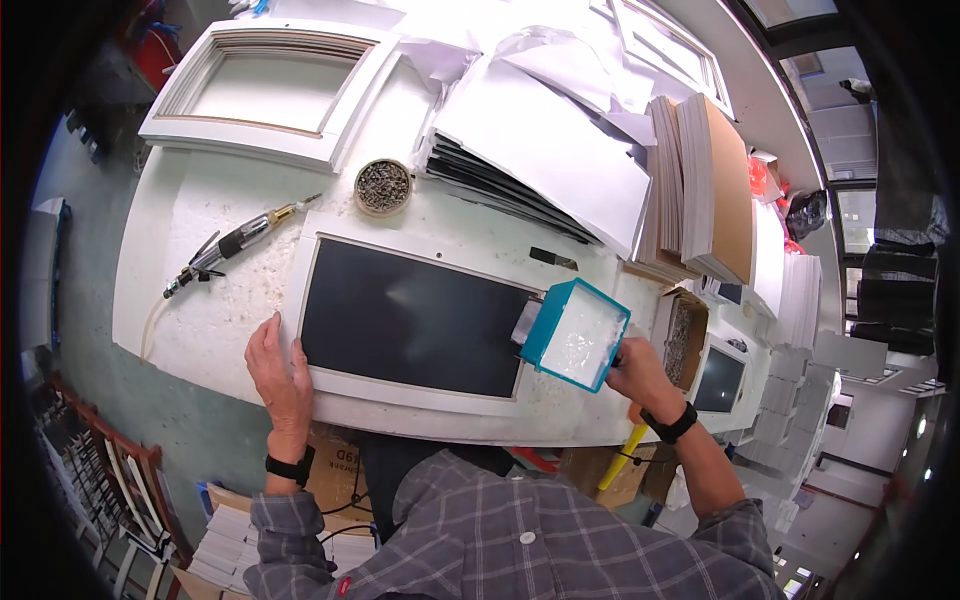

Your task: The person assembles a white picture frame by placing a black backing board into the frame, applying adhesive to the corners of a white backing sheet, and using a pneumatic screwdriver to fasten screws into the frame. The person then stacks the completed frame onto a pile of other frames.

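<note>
Teal tub (575, 334), white frame (400, 388) with black panel (410, 320), grey plaid sleeves (500, 540).

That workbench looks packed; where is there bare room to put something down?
Bare patches: between the pneumatic screwdriver and the white picture frame under the left hand; also below the empty frame. Crowded: paper sheets, board stacks, round screw tin.

Framed panel (405, 320) on table (200, 320), tub (575, 333) at its right, bowl (382, 187) behind.
</note>
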Demonstrator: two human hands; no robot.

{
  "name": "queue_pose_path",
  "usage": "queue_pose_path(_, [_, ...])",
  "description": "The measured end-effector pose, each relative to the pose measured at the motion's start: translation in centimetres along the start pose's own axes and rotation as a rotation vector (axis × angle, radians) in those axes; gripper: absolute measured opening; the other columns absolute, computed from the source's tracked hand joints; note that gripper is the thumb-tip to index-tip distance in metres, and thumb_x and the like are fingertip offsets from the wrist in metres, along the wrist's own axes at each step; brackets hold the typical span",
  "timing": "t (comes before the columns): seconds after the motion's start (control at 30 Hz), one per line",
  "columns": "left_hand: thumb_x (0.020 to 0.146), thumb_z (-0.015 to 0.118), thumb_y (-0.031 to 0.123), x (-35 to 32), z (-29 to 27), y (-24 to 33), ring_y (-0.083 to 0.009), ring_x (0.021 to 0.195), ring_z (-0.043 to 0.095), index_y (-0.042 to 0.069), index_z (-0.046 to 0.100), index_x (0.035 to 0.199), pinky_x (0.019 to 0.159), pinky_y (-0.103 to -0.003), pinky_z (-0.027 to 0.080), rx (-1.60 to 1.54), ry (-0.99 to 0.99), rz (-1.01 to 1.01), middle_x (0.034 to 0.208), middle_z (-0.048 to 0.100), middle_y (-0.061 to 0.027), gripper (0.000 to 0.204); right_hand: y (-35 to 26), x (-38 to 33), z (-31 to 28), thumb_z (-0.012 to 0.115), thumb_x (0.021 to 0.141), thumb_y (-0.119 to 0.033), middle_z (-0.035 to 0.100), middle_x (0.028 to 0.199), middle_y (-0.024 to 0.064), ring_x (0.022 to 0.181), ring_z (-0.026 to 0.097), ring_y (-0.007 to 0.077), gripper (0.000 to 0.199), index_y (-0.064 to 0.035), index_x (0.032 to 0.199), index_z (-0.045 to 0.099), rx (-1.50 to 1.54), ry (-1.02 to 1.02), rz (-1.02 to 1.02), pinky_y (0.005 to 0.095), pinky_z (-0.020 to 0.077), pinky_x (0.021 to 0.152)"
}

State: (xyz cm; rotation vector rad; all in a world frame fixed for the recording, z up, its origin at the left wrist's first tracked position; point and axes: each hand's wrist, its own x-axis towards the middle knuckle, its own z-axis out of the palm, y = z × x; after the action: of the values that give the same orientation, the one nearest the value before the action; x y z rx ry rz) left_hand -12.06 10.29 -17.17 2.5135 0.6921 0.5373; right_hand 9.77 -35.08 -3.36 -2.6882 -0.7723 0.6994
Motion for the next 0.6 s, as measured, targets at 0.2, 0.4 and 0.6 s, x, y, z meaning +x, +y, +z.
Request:
queue_pose_path(0.2, [0.095, 0.065, 0.008, -0.5, 1.6, -1.7, -0.0381, 0.128, 0.050, 0.004, 0.053, 0.146, 0.109, -0.048, 0.038, 0.037, 0.018, 0.041, 0.136, 0.056, -0.0183, 0.052, -0.4, 1.4, -0.4, 0.077, 0.077, -0.013, 0.066, 0.073, 0.0216, 0.070, 0.066, 0.0427, 0.018, 0.0004, 0.080, 0.066, -0.059, -0.057, -0.020, 0.0471, 0.0529, 0.065])
queue_pose_path(0.4, [0.093, 0.065, 0.008, -0.5, 1.6, -1.8, -0.0371, 0.127, 0.051, 0.003, 0.054, 0.145, 0.109, -0.048, 0.038, 0.040, 0.033, 0.070, 0.135, 0.056, -0.0177, 0.053, -1.4, 2.6, -0.5, 0.078, 0.078, -0.017, 0.066, 0.074, 0.0209, 0.070, 0.066, 0.0424, 0.020, -0.0007, 0.080, 0.066, -0.126, -0.080, -0.056, 0.0482, 0.0527, 0.065])
queue_pose_path(0.6, [0.090, 0.068, 0.007, -0.5, 1.7, -1.9, -0.0359, 0.124, 0.052, 0.004, 0.056, 0.144, 0.107, -0.047, 0.039, 0.019, 0.038, 0.050, 0.131, 0.057, -0.0167, 0.056, -2.1, 3.7, -0.1, 0.078, 0.080, -0.019, 0.067, 0.074, 0.0207, 0.070, 0.066, 0.0423, 0.021, -0.0016, 0.080, 0.066, -0.147, -0.122, -0.065, 0.0488, 0.0531, 0.065])
